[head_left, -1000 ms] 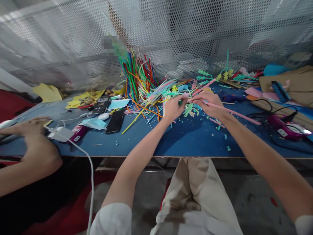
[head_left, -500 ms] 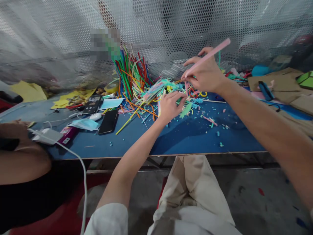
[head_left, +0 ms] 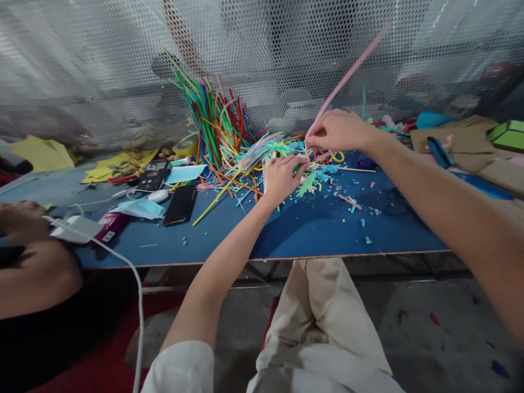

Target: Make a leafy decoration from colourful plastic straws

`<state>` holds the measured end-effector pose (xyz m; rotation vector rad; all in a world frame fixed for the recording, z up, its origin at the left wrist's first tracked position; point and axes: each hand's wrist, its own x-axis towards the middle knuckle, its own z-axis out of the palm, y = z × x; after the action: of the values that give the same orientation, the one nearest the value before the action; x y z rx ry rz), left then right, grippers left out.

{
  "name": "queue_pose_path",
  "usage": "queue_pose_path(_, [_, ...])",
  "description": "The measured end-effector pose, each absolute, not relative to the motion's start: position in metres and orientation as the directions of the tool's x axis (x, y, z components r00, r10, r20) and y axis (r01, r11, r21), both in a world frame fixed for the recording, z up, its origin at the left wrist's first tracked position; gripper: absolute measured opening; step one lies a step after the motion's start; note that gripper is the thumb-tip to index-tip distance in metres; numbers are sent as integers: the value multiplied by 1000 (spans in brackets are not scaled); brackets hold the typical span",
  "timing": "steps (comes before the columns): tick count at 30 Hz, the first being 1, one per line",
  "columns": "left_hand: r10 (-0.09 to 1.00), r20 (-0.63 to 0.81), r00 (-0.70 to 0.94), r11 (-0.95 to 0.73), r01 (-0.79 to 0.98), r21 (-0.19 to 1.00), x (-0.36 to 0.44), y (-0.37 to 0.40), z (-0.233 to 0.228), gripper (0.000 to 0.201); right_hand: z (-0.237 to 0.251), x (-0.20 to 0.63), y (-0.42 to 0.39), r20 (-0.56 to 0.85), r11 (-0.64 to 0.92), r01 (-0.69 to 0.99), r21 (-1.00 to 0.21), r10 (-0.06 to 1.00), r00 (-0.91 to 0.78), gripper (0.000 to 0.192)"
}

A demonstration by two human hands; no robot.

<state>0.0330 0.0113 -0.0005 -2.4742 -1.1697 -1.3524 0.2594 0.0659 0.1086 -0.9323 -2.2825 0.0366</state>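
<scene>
My right hand is raised over the blue table and pinches a long pink pipe cleaner, which slants up to the right past the mesh wall. My left hand rests lower, fingers closed on a small green fuzzy piece whose end sticks out beside the hand. Both hands work at the near edge of a heap of coloured pipe cleaners and cut bits. A tall bundle of coloured stems leans against the mesh behind it.
Another person's arm and hand lie at the left edge by a white charger and cable. Two phones, face masks and yellow paper lie on the left. Cardboard and a green box sit at the right.
My right hand has come down from its raised position to just above my left, and the pink pipe cleaner now points higher. The left hand stayed put.
</scene>
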Motion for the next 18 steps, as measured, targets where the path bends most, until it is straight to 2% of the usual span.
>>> queue_pose_path(5, [595,743,307,-683,680,266,33,12,-2,27,92,255,51,419,633,691,-348,765,-489,36])
queue_pose_path(8, [600,733,322,-689,673,268,34,12,-2,26,87,254,40,399,571,724,-388,812,-426,38])
queue_pose_path(13, [591,715,373,-700,678,224,35,12,-5,26,96,252,21,460,668,700,-252,719,-521,20])
queue_pose_path(18, [562,729,391,-689,709,151,35,11,-5,29,128,250,14,382,784,586,-204,615,-690,28])
